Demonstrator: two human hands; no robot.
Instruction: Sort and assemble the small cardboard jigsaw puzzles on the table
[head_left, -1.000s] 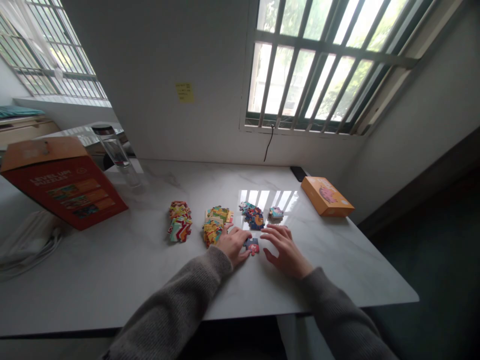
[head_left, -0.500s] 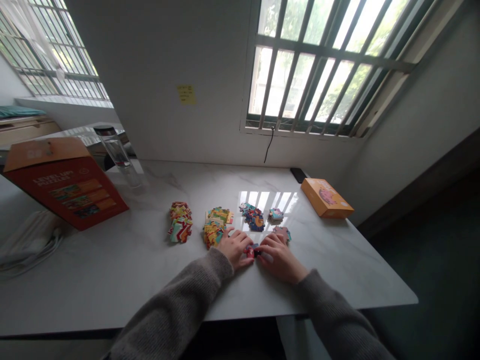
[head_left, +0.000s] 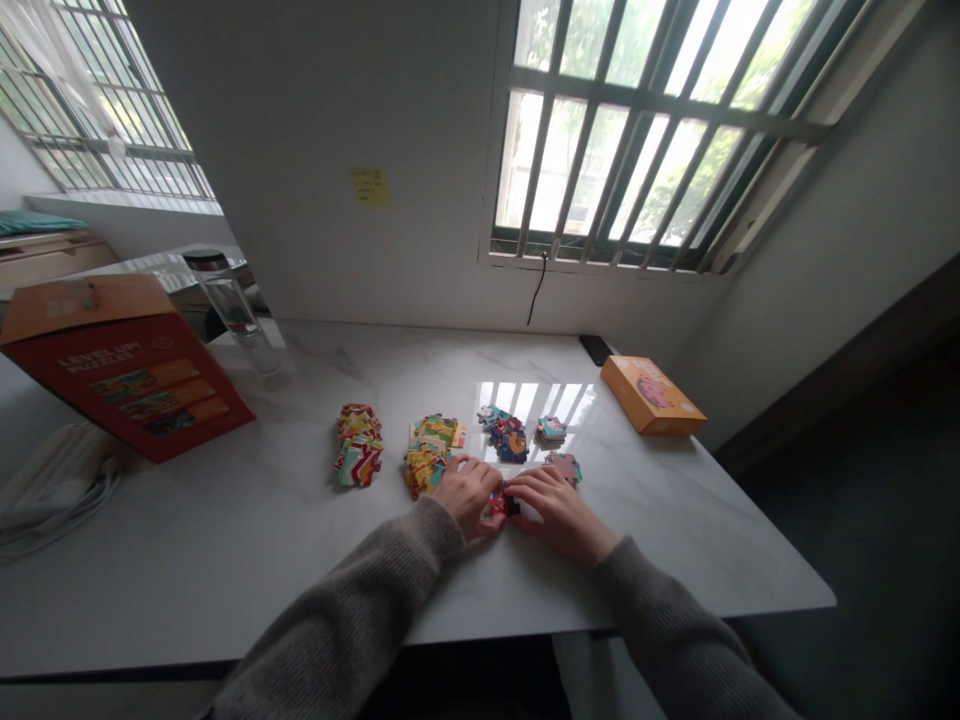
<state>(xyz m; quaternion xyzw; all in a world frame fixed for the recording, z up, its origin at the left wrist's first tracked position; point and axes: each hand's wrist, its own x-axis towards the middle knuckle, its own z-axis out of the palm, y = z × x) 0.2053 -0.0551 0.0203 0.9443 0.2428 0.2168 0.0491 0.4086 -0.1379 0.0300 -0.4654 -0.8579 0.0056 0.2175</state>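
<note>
My left hand (head_left: 466, 492) and my right hand (head_left: 553, 508) meet over a small red and blue puzzle piece (head_left: 502, 503) on the white marble table (head_left: 262, 520). Fingers of both hands curl onto it and pinch it between them. A pink and grey piece (head_left: 564, 465) lies just beyond my right hand. Behind the hands lie piles of colourful puzzle pieces: a left pile (head_left: 358, 443), a yellow middle pile (head_left: 429, 452), a blue pile (head_left: 505, 431) and a small stack (head_left: 551, 428).
A large red puzzle box (head_left: 120, 365) leans at the left, with a clear bottle (head_left: 232, 305) behind it. An orange box (head_left: 651, 394) and a dark phone (head_left: 596, 349) lie at the back right. White cables (head_left: 52, 490) sit at the left edge.
My right hand has slid left from flat on the table to the piece, uncovering the pink and grey piece. Both hands have closed together on the red and blue piece.
</note>
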